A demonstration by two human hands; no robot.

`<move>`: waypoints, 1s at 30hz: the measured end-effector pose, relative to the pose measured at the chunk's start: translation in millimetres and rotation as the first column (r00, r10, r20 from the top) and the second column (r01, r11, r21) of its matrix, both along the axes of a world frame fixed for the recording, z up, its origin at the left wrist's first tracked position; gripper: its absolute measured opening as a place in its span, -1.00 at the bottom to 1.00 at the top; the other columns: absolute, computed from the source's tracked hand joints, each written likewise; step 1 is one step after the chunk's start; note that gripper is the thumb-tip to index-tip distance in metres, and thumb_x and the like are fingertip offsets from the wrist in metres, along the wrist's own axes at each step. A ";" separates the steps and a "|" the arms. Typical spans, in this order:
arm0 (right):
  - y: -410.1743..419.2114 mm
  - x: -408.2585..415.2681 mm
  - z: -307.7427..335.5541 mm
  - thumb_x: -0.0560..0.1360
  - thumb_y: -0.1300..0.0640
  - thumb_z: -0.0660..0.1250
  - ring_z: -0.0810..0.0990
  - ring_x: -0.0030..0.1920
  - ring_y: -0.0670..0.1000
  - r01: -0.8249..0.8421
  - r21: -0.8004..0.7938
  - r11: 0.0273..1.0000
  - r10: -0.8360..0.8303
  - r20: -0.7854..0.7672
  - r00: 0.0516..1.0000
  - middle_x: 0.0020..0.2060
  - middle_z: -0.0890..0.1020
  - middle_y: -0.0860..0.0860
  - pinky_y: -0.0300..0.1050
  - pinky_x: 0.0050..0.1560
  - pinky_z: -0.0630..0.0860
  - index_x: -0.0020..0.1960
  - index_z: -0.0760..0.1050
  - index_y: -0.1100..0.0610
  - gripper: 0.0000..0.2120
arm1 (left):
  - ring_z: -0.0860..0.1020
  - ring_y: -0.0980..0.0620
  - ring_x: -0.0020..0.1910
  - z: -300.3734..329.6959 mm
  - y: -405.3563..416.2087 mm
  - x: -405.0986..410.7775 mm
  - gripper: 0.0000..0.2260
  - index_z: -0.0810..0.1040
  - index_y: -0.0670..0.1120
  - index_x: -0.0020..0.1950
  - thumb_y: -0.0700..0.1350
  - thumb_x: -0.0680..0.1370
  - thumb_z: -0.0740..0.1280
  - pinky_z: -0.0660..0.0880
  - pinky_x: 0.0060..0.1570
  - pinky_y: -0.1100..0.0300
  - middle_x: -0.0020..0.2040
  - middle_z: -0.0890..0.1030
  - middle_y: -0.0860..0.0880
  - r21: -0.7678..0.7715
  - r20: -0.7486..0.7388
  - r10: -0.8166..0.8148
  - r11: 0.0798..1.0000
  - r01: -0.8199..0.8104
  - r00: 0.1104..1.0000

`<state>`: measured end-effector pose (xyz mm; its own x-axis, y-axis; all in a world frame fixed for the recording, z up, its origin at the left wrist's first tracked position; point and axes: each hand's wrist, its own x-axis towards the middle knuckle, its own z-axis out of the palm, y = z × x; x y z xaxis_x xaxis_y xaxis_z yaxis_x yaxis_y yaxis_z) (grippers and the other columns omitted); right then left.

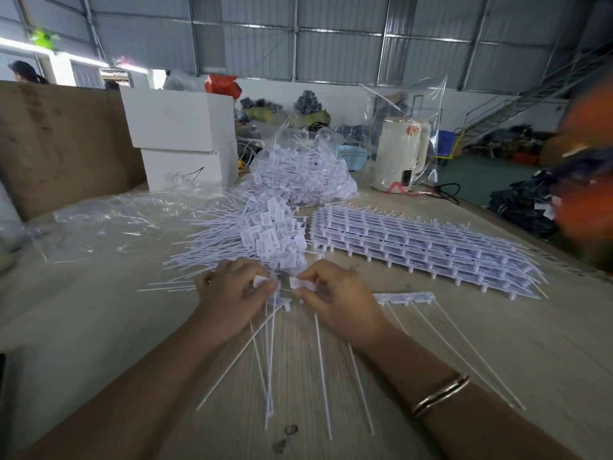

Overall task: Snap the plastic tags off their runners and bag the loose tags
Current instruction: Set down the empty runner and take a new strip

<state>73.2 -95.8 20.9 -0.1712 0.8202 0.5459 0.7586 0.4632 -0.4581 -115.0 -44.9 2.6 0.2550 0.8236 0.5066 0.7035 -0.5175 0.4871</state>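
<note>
Centrally, the left hand point(229, 290) and right hand point(335, 293) each pinch a white tag point(300, 283) (fingers curled) above the table point(497, 343), stems trailing toward the viewer. Behind, a clear bag point(298, 167) holds loose tags; beside it lies a runner stack point(424, 247). Fingertips hide the tag faces.

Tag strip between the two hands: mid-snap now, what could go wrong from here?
1. The left hand and right hand both pinch the tag strip; the grip sits close, so a tag may tear rather than snap cleanly.
2. Long tails fan toward the body and could tangle or be swept off the table.
3. The loose tag pile abuts the stack of unsnapped strips, so the two may get mixed.
</note>
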 end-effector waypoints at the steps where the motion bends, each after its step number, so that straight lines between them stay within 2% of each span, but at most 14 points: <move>1: 0.2 -1.5 -0.1 0.47 0.00 0.38 0.57 -0.15 -0.08 0.009 0.025 1.000 -0.010 0.034 0.999 -0.16 0.62 -0.10 -0.10 0.03 0.42 -0.01 0.53 0.07 -0.83 | 0.40 0.07 0.13 0.9 -0.7 1.1 -0.87 0.51 0.21 -0.11 0.21 0.47 0.26 0.14 0.11 0.11 -0.02 0.46 0.23 0.032 -0.044 0.077 0.997 -0.076 0.996; 3: -0.9 -3.2 -0.4 0.47 -0.03 0.37 0.57 -0.12 -0.07 0.017 0.035 0.999 -0.020 0.090 0.996 -0.13 0.62 -0.11 -0.08 0.11 0.37 0.00 0.48 0.04 -0.81 | 0.34 0.08 0.20 2.2 -4.1 2.3 -0.79 0.56 0.16 0.01 0.20 0.50 0.23 0.06 0.06 0.17 0.08 0.42 0.21 0.067 -0.037 0.129 0.990 -0.126 0.991; 5: -2.3 -8.4 -0.8 0.46 -0.03 0.36 0.58 -0.11 -0.04 0.007 0.041 0.999 -0.012 0.121 0.993 -0.13 0.62 -0.08 -0.05 0.11 0.38 0.01 0.44 0.06 -0.78 | 0.35 0.08 0.20 4.5 -8.8 7.1 -0.58 0.62 0.05 0.02 0.23 0.48 0.06 0.13 0.15 0.08 0.08 0.44 0.20 0.101 0.035 -0.001 0.995 -0.002 0.999; 7: -3.7 -12.2 -0.4 0.46 -0.01 0.36 0.59 -0.09 -0.01 -0.013 0.061 0.998 0.007 0.100 0.995 -0.12 0.63 -0.05 -0.03 0.13 0.37 0.02 0.45 0.10 -0.76 | 0.33 0.14 0.18 7.2 -15.5 13.9 -0.48 0.65 0.03 -0.06 0.26 0.45 -0.03 0.14 0.15 0.03 0.02 0.47 0.29 0.099 0.035 -0.116 0.989 0.112 0.993; 10: -3.7 -9.2 3.1 0.45 0.01 0.39 0.60 -0.03 -0.06 -0.072 0.048 0.996 0.068 0.079 0.995 -0.07 0.64 -0.08 0.02 0.22 0.33 0.06 0.48 0.11 -0.74 | 0.32 0.16 0.15 8.6 -18.6 18.6 -0.52 0.60 0.04 -0.18 0.30 0.38 0.03 0.13 0.12 0.08 -0.08 0.47 0.36 0.062 0.050 -0.145 0.988 0.142 0.988; 12: -3.8 0.2 7.4 0.43 -0.03 0.41 0.59 0.01 -0.12 -0.089 -0.013 0.996 0.089 0.023 0.996 -0.04 0.64 -0.12 0.04 0.23 0.36 0.07 0.49 0.08 -0.71 | 0.34 0.15 0.14 10.2 -19.2 16.7 -0.68 0.56 0.09 -0.22 0.24 0.40 0.13 0.10 0.11 0.13 -0.12 0.50 0.32 0.029 0.129 -0.153 0.988 0.151 0.980; 14: -2.2 11.5 9.3 0.42 -0.06 0.41 0.60 -0.02 -0.13 -0.058 -0.045 0.997 0.060 0.046 0.997 -0.06 0.65 -0.13 0.03 0.19 0.41 0.06 0.52 0.08 -0.70 | 0.35 0.15 0.15 10.3 -19.1 14.9 -0.86 0.50 0.18 -0.22 0.14 0.43 0.18 0.05 0.08 0.18 -0.12 0.52 0.31 0.020 0.151 -0.141 0.990 0.140 0.978; 15: -2.2 15.2 8.5 0.42 -0.07 0.41 0.60 -0.06 -0.12 -0.036 -0.045 0.998 0.040 0.088 0.995 -0.08 0.65 -0.13 0.02 0.15 0.42 0.05 0.53 0.08 -0.71 | 0.35 0.15 0.15 9.1 -18.5 14.5 -0.85 0.50 0.18 -0.22 0.15 0.43 0.18 0.05 0.08 0.17 -0.12 0.52 0.32 0.013 0.138 -0.141 0.990 0.141 0.980; 18: -1.4 17.2 4.3 0.45 -0.04 0.38 0.58 -0.14 -0.09 -0.015 -0.009 1.000 0.016 0.155 0.988 -0.12 0.64 -0.11 -0.01 0.05 0.45 0.02 0.56 0.07 -0.77 | 0.34 0.19 0.14 5.6 -18.1 14.5 -0.59 0.56 0.11 -0.22 0.34 0.35 0.07 0.06 0.12 0.12 -0.15 0.52 0.33 -0.013 0.060 -0.164 0.986 0.165 0.985; 19: -0.5 16.3 3.0 0.47 -0.04 0.36 0.58 -0.15 -0.08 -0.011 0.002 1.000 0.010 0.177 0.984 -0.12 0.64 -0.10 -0.03 0.04 0.45 0.03 0.57 0.05 -0.78 | 0.33 0.21 0.13 5.5 -17.6 13.8 -0.57 0.56 0.13 -0.23 0.37 0.32 0.05 0.08 0.15 0.08 -0.15 0.53 0.31 -0.020 0.037 -0.171 0.985 0.172 0.985; 21: 1.6 13.9 0.6 0.49 -0.06 0.33 0.59 -0.16 -0.10 -0.009 -0.005 1.000 0.009 0.189 0.982 -0.12 0.66 -0.11 -0.08 0.02 0.46 0.04 0.60 0.01 -0.79 | 0.34 0.25 0.09 6.5 -16.4 10.9 -0.68 0.51 0.23 -0.23 0.36 0.34 0.07 0.18 0.18 -0.03 -0.18 0.54 0.26 -0.027 0.025 -0.194 0.981 0.194 0.981; 23: 3.4 13.2 -0.8 0.50 -0.05 0.32 0.60 -0.19 -0.11 -0.032 -0.077 0.997 0.039 0.093 0.995 -0.16 0.68 -0.09 -0.10 -0.05 0.50 0.02 0.62 -0.01 -0.81 | 0.33 0.28 0.05 8.1 -17.3 8.8 -0.81 0.45 0.30 -0.22 0.31 0.37 0.11 0.25 0.15 -0.12 -0.21 0.53 0.26 -0.004 0.049 -0.215 0.977 0.215 0.975; 26: 4.6 14.6 -1.2 0.53 0.03 0.29 0.59 -0.27 0.04 -0.085 -0.162 0.983 0.067 -0.112 0.991 -0.29 0.65 0.01 0.02 -0.15 0.52 -0.10 0.62 0.07 -0.83 | 0.38 0.22 0.02 8.2 -19.2 10.0 -0.73 0.53 0.15 -0.19 0.26 0.39 0.14 0.32 0.11 -0.18 -0.22 0.52 0.21 0.042 0.074 -0.236 0.971 0.233 0.969; 30: 5.6 10.0 0.1 0.54 0.12 0.29 0.57 -0.28 0.06 -0.148 -0.170 0.974 0.100 -0.263 0.960 -0.31 0.62 0.00 0.03 -0.15 0.52 -0.18 0.57 0.02 -0.85 | 0.41 0.18 -0.01 14.2 -21.9 15.8 -0.85 0.48 0.12 -0.21 0.15 0.42 0.21 0.33 0.09 -0.03 -0.22 0.51 0.15 0.006 0.179 -0.269 0.962 0.272 0.946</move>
<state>83.2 -90.2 21.0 -0.1549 0.8923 0.4240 0.5499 0.4344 -0.7133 -99.1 -66.8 16.8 0.3777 0.7455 0.5491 0.4402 -0.6663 0.6018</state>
